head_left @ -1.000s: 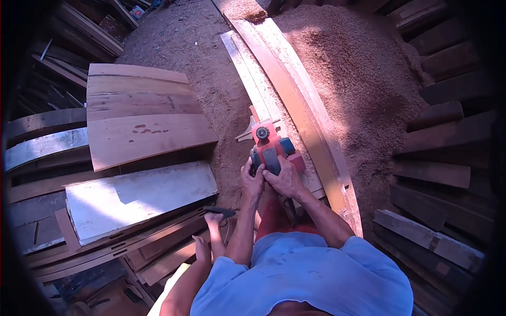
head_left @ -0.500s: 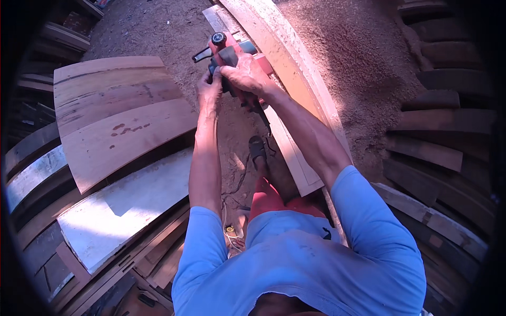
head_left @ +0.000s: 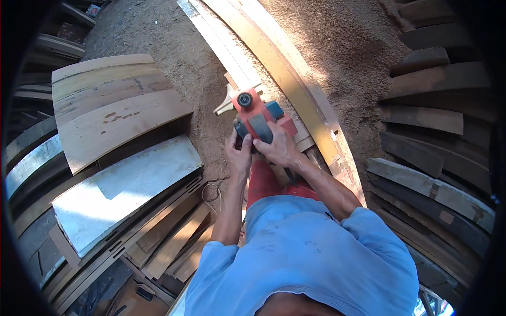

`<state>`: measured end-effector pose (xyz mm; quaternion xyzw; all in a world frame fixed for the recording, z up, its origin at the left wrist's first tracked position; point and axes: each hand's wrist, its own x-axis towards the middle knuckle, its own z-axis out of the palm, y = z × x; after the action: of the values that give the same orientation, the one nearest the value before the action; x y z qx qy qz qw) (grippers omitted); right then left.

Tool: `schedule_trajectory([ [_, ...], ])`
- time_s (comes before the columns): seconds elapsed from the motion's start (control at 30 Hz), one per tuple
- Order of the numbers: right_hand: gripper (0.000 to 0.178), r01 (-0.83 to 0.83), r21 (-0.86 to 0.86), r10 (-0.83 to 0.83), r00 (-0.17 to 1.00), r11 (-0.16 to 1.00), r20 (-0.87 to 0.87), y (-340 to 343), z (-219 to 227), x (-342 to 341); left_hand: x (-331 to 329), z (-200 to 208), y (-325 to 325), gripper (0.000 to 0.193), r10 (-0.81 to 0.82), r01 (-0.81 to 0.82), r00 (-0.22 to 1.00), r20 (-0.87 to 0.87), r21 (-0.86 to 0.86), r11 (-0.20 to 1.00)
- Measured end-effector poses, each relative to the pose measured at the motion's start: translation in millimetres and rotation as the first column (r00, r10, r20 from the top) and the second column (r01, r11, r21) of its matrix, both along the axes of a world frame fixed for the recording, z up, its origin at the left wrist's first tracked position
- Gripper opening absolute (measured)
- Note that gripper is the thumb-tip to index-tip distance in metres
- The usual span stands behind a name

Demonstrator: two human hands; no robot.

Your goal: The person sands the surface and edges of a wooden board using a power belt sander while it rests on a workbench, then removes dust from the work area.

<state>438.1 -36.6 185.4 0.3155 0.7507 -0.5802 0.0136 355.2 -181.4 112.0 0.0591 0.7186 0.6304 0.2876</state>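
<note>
A red electric hand planer (head_left: 257, 109) with a black round front knob rests on a long narrow board (head_left: 225, 52) in front of my body. My right hand (head_left: 280, 149) is wrapped round its dark rear handle. Against the black housing on the planer's left side, my left hand (head_left: 240, 154) is closed, its thumb close to the right thumb. The tool hides the board's near part and some of my fingertips.
A long yellowish beam (head_left: 279, 63) lies just right of the board. Sawdust (head_left: 348, 52) covers the ground. Wide planks (head_left: 118, 108) and a whitish board (head_left: 129, 192) are stacked left. Stacked timber (head_left: 421, 118) lines the right. A pale cord (head_left: 212, 195) curls near my left forearm.
Both hands have drawn the planer back toward my body and slightly right. The board's far part, formerly under it, now shows. My elbows are more bent.
</note>
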Motion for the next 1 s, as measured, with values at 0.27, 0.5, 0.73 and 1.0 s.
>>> schedule_trajectory([
  [0.27, 0.045, 0.004, -0.072, -0.003, 1.0, 0.997, 0.019, -71.7, 2.9, 171.6, 158.8, 11.8, -67.6, 0.055, -0.045, 0.044, 0.979, 0.201, 0.009, 0.999],
  [0.5, 0.044, -0.001, 0.002, 0.001, 1.0, 1.0, -0.017, -34.1, -3.5, 76.2, 72.4, -11.4, -34.1, 0.042, -0.054, 0.054, 0.998, 0.009, 0.057, 0.997],
  [0.73, 0.05, 0.001, 0.061, 0.006, 0.995, 0.998, -0.102, 24.6, -8.0, -76.0, -73.1, -11.3, 25.8, 0.03, -0.032, 0.032, 0.999, -0.004, 0.167, 0.985],
  [1.0, 0.048, 0.047, 0.083, -0.039, 0.995, 0.995, -0.087, 7.7, -12.6, -6.3, -5.9, 15.3, 16.8, 0.038, -0.074, 0.076, 0.989, -0.132, 0.011, 0.997],
])
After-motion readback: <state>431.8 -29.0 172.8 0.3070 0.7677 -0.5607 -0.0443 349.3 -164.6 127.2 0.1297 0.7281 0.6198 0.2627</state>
